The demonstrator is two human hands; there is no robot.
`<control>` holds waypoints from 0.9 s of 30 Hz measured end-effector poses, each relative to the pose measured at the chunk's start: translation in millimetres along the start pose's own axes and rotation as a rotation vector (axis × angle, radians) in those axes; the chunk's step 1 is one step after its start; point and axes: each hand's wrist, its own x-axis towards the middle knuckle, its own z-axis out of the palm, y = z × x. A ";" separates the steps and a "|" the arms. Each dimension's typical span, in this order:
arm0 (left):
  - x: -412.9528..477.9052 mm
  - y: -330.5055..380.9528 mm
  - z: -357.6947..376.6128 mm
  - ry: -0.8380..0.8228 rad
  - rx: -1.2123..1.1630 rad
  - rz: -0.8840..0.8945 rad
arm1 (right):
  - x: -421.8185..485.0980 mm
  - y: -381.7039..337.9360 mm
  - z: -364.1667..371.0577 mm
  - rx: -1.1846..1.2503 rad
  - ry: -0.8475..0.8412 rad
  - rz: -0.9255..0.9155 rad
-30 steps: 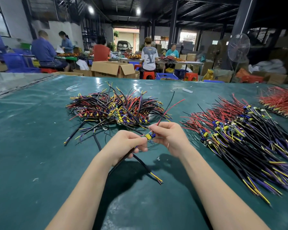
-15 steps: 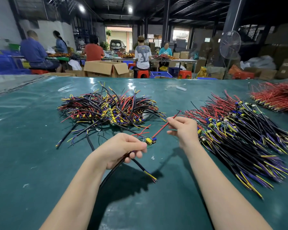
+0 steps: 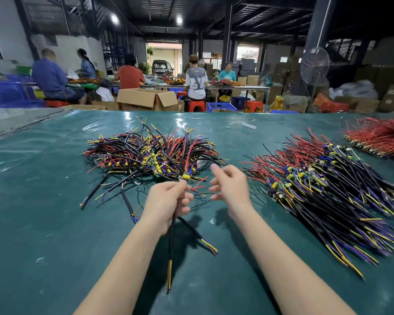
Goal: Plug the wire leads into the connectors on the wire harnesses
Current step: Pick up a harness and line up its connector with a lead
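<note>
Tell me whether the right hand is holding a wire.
No, the right hand has its fingers spread with nothing between them; only the left hand grips the black harness.

Tangle (image 3: 150, 153) left of stack (image 3: 328, 189) (tabletop (image 3: 43, 201))

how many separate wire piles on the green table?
3: tangled pile beyond the left hand; long pile at right; red pile far right, cut off by the frame edge.

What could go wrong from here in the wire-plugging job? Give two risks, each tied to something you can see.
The left hand alone holds the cable; its loose red leads could snag in the tangled pile just behind. The right hand is empty and motion-blurred; it might grab the wrong lead or knock the connector.
</note>
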 end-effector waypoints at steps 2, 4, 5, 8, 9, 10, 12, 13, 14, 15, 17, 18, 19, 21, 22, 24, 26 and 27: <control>-3.7 -5.1 8.5 -0.053 0.110 0.087 | -7.5 -2.6 12.2 -0.236 -0.062 -0.184; -5.4 -9.3 13.0 -0.089 0.329 0.245 | -10.1 -7.7 13.8 -0.481 -0.015 -0.345; -5.7 -10.8 14.3 -0.099 0.455 0.343 | -10.0 -10.8 11.3 -0.520 0.004 -0.376; -9.5 -16.0 17.0 -0.187 0.658 0.520 | -3.4 -20.9 -1.7 -0.463 0.043 -0.347; -11.6 -16.8 17.9 -0.219 0.665 0.537 | -1.2 -25.3 -7.1 -0.432 0.050 -0.331; -12.9 -17.5 18.0 -0.236 0.678 0.553 | 0.5 -30.0 -12.9 -0.403 0.061 -0.330; -11.2 -19.7 15.3 -0.222 0.733 0.587 | 4.4 -40.2 -25.9 -0.418 0.119 -0.382; -9.5 -20.2 12.7 -0.205 0.746 0.595 | 6.9 -46.0 -34.2 -0.486 0.173 -0.435; -7.9 -20.1 10.4 -0.188 0.749 0.594 | 9.5 -52.3 -43.5 -0.575 0.234 -0.493; -7.3 -20.1 9.0 -0.180 0.750 0.589 | 11.4 -59.6 -52.9 -0.663 0.291 -0.544; -7.6 -21.5 8.8 -0.194 0.773 0.591 | 16.9 -74.0 -73.8 -0.826 0.376 -0.603; -8.4 -22.2 9.6 -0.210 0.799 0.593 | 20.2 -80.0 -85.4 -0.902 0.404 -0.617; -9.1 -22.6 10.1 -0.228 0.831 0.591 | 23.5 -84.9 -97.0 -0.967 0.423 -0.626; -8.6 -23.0 10.3 -0.244 0.884 0.582 | 30.1 -90.1 -120.5 -1.052 0.447 -0.640; -8.6 -22.7 10.6 -0.248 0.898 0.572 | 33.0 -89.7 -132.1 -1.081 0.457 -0.642; -8.7 -21.5 11.1 -0.250 0.906 0.556 | 38.2 -82.4 -153.2 -1.150 0.462 -0.622; -9.4 -21.5 11.6 -0.257 0.921 0.556 | 41.7 -66.1 -170.2 -1.233 0.419 -0.553; -9.6 -21.9 11.4 -0.258 0.931 0.555 | 41.8 -54.7 -177.1 -1.272 0.374 -0.488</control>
